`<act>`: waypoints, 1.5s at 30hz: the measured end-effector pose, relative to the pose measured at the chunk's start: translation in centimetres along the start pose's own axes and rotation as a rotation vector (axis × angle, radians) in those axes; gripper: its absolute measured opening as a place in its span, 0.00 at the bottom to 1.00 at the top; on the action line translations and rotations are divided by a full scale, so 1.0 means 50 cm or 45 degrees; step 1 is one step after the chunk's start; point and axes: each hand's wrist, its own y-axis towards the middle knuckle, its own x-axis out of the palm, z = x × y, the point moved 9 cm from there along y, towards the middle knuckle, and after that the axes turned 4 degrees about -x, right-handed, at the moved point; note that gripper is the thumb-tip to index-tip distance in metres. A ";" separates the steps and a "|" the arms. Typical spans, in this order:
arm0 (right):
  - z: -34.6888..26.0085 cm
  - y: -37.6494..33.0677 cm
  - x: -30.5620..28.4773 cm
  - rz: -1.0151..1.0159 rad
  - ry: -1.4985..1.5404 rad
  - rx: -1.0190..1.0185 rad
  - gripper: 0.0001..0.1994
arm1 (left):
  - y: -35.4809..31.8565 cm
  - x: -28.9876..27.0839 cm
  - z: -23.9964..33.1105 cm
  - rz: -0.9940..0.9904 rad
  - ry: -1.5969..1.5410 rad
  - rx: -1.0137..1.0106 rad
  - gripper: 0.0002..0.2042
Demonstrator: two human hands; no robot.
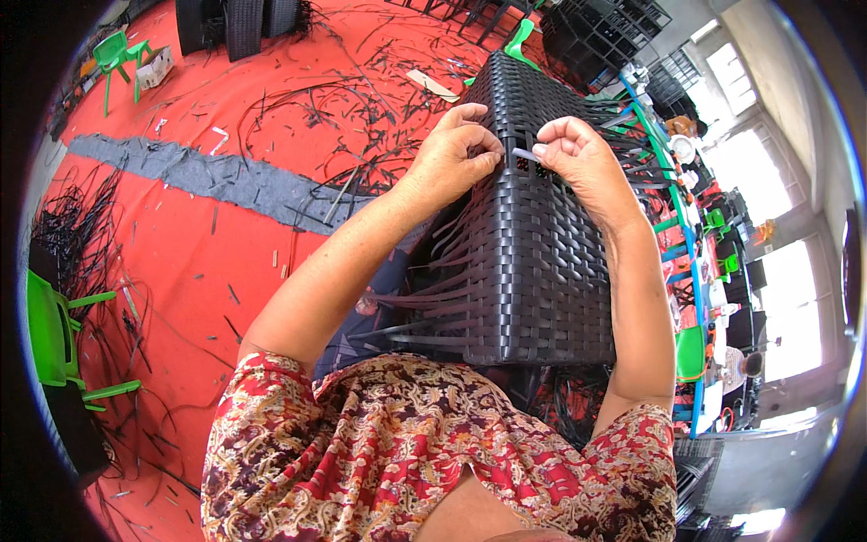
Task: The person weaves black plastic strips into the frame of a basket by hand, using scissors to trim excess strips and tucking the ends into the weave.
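Note:
A black woven wicker piece (533,271), box-shaped, lies across my lap with loose black strips sticking out on its left and right sides. My left hand (454,154) presses on its top surface, fingers curled at a gap in the weave. My right hand (578,154) pinches a thin strip (526,155) that comes out of the same gap. Both hands sit close together near the far end of the piece.
Red floor (181,262) strewn with black strip offcuts, crossed by a grey band (217,176). Green small chairs stand at the left (54,334) and far left (117,59). More black woven furniture (239,23) stands at the back. A person sits at the right (741,366).

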 end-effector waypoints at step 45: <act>0.024 -0.006 0.000 0.023 0.052 0.046 0.06 | 0.107 0.089 0.107 -1.062 0.445 0.511 0.05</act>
